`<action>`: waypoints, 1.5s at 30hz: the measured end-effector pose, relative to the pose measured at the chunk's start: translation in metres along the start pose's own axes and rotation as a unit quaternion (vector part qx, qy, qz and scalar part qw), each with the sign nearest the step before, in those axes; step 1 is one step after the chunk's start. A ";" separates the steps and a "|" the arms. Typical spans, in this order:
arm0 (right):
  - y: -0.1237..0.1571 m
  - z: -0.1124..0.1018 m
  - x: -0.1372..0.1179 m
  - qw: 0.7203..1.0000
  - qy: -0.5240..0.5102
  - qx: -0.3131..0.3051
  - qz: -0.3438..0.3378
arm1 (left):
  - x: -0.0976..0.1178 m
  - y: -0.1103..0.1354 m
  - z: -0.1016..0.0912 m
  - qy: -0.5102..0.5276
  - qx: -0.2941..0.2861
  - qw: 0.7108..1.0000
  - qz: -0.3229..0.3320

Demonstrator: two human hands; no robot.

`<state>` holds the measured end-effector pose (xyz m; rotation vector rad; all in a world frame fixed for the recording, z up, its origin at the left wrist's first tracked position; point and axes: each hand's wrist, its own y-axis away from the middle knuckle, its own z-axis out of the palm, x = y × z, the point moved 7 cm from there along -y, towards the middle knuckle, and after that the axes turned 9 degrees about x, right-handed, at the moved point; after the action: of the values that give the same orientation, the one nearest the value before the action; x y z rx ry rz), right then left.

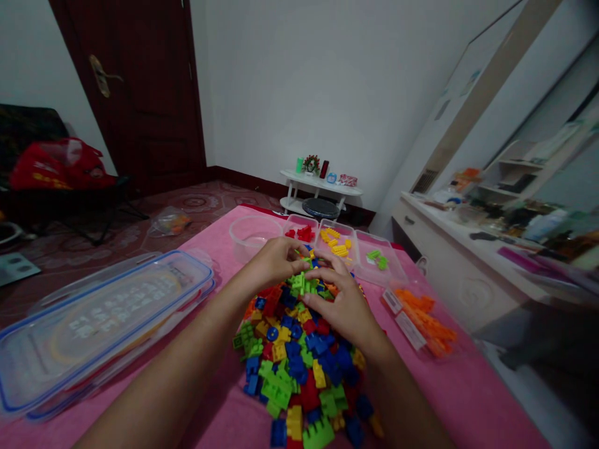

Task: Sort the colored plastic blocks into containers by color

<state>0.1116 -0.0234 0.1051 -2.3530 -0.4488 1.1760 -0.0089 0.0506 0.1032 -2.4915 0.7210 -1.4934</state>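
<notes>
A heap of toy building blocks (294,365) in green, blue, yellow and red lies on the pink cloth before me. My left hand (275,263) is over the far part of the heap, its fingers closed about a light green building block (299,266). Close by on the right, my right hand (345,304) has its fingers apart, with thumb and index at the edge of more light green blocks (301,285). Whether those green blocks are joined is hard to see. The undersides of both hands are hidden.
Beyond the heap stand a round clear tub (255,232) and clear boxes with red blocks (302,233), yellow blocks (340,249) and green blocks (377,259). A bag of orange pieces (425,321) lies right. Blue-rimmed lids (107,318) lie left.
</notes>
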 end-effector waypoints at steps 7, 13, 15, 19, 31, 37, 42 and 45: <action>0.000 -0.005 0.010 0.996 -0.024 -0.059 0.060 | -0.008 0.000 0.024 0.082 -0.048 0.995 -0.019; 0.008 -0.033 0.046 0.967 -0.017 -0.203 0.151 | -0.018 0.001 0.029 0.021 -0.035 0.999 -0.029; 0.007 -0.048 0.067 0.965 -0.027 -0.186 0.182 | -0.018 0.000 0.029 -0.012 -0.029 0.999 -0.015; -0.008 -0.109 0.110 0.968 0.016 0.165 0.187 | -0.017 0.002 0.035 -0.063 -0.039 0.997 -0.005; -0.001 -0.016 0.080 0.984 0.115 -0.071 0.113 | -0.025 0.012 0.071 -0.234 -0.045 0.969 0.066; 0.011 0.007 0.078 0.946 0.283 -0.140 0.076 | -0.021 0.014 0.066 -0.232 -0.043 0.970 0.055; 0.012 0.005 0.079 0.949 0.273 -0.137 0.079 | -0.019 0.017 0.067 -0.228 -0.050 0.971 0.052; 0.010 0.004 0.079 0.953 0.254 -0.132 0.095 | -0.021 0.016 0.066 -0.220 -0.039 0.974 0.048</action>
<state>0.1549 0.0074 0.0457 -2.8568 -0.2088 0.5623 0.0345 0.0388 0.0484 -2.6611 0.8099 -0.8456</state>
